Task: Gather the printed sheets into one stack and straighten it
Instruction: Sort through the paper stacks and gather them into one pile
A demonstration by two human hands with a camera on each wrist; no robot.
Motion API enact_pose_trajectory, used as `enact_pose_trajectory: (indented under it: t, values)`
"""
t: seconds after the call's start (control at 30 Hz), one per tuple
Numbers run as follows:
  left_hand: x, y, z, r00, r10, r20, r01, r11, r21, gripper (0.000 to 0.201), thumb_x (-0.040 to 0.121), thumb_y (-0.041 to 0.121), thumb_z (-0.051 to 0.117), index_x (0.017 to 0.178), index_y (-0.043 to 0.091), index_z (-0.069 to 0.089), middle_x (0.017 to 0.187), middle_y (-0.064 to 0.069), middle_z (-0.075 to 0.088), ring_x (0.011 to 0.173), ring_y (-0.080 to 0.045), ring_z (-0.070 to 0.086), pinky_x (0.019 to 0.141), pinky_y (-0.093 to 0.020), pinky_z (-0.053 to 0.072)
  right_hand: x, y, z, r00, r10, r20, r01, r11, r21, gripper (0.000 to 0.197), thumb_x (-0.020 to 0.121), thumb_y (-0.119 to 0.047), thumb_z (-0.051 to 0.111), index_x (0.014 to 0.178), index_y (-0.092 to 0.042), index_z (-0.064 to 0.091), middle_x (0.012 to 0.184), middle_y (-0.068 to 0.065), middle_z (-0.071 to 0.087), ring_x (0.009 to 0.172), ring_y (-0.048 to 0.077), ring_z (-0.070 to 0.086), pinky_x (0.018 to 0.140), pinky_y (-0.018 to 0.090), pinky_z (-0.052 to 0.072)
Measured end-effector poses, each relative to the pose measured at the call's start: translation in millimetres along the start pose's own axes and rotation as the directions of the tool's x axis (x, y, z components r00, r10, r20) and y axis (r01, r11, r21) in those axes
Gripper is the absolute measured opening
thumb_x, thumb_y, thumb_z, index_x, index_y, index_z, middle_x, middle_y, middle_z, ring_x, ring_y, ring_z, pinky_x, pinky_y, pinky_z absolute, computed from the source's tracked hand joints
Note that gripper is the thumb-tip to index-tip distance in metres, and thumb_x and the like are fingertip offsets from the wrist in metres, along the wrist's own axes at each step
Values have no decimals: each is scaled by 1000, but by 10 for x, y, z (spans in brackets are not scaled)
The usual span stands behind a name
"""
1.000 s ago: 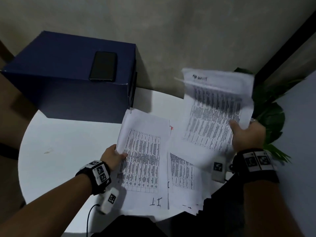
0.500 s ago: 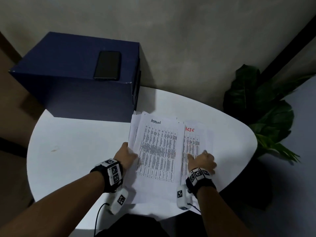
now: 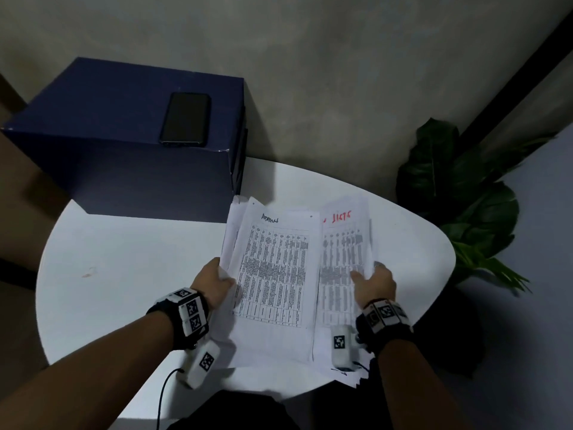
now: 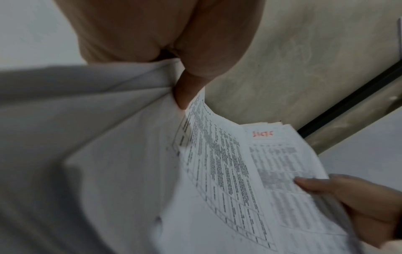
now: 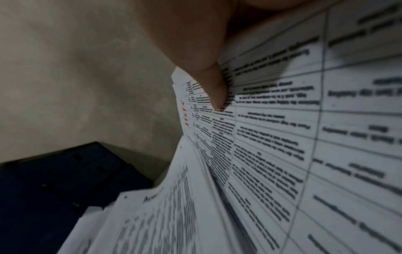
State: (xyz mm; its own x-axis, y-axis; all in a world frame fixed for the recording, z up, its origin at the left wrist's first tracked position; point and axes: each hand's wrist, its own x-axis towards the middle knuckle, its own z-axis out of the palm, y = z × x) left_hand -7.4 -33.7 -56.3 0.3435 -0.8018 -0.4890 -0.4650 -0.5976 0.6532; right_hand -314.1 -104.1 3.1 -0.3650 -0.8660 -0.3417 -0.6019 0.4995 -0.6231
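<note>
Since the earlier frame, right-hand sheets (image 3: 347,262) were laid beside the left pile (image 3: 273,268).
Both are gripped at outer edges by left hand (image 3: 214,282) and right hand (image 3: 375,283); long axes parallel.

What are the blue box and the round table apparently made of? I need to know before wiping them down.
The blue box looks like matte cardboard: whitish scuffs at its corners. The table looks like smooth white laminate or painted board with a soft sheen; which one isn't clear.
</note>
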Motion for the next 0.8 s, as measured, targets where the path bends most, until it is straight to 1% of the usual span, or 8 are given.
enact_pose_trajectory:
  t: [0.13,0.23,0.3,0.4,0.57,0.63,0.7,0.8]
  values:
    - [23,-68,-60,1000,-22,-5,22,1000,2,28,88,11,65,113,3,56,105,-15,63,96,-31,59,80,-33,45,-30,-214,-548,948,-278,-155,273,961,-48,52,84,-23,71,127,2,56,122,25,61,115,40,57,98,40,43]
    - [3,-36,-43,1000,9,-3,-9,1000,8,17,89,8,64,100,6,51,88,-7,56,85,-27,54,73,-30,39,-72,-441,-953,881,-383,-277,398,918,-5,47,75,-36,68,106,-1,64,88,14,64,86,33,62,78,43,49]
    - [-19,-3,-43,1000,11,-11,-11,1000,20,16,88,7,63,98,8,50,84,-4,54,84,-27,53,72,-30,38,-114,-592,-1200,849,-399,-347,439,898,42,39,77,-27,74,105,-1,66,84,8,62,79,27,62,69,34,47]
    - [-40,25,-55,1000,14,-5,-14,1000,26,15,87,7,63,96,4,52,87,-9,57,81,-26,53,68,-31,38,-162,-692,-1411,831,-410,-375,486,864,131,35,82,-15,74,112,-1,66,92,4,64,85,18,62,74,26,45]
    - [4,19,-10,998,-32,59,35,999,-41,30,80,25,71,98,9,53,90,-7,64,82,-25,62,65,-30,46,-52,-478,-839,915,-331,-231,384,891,243,37,73,-20,81,101,0,68,88,8,67,83,22,64,70,31,45]
    - [127,-85,9,991,-74,108,99,965,-244,54,77,58,64,103,12,56,102,-13,69,96,-33,67,84,-43,55,13,-261,-369,964,-239,-111,261,931,257,47,74,-16,83,112,2,63,101,12,69,91,23,65,76,32,49]
    - [287,-210,60,984,-124,125,165,899,-406,80,71,79,49,117,15,60,123,-11,67,114,-33,64,103,-50,48,61,-46,54,996,-90,19,84,971,225,60,76,-19,81,127,-2,54,121,16,65,110,29,63,93,37,50]
    - [111,70,53,984,-121,134,156,941,-299,68,88,66,52,127,9,51,125,1,57,119,-27,56,102,-38,43,-15,163,574,979,-18,203,30,998,-59,69,89,-29,66,146,-5,35,147,14,45,134,28,45,111,33,35]
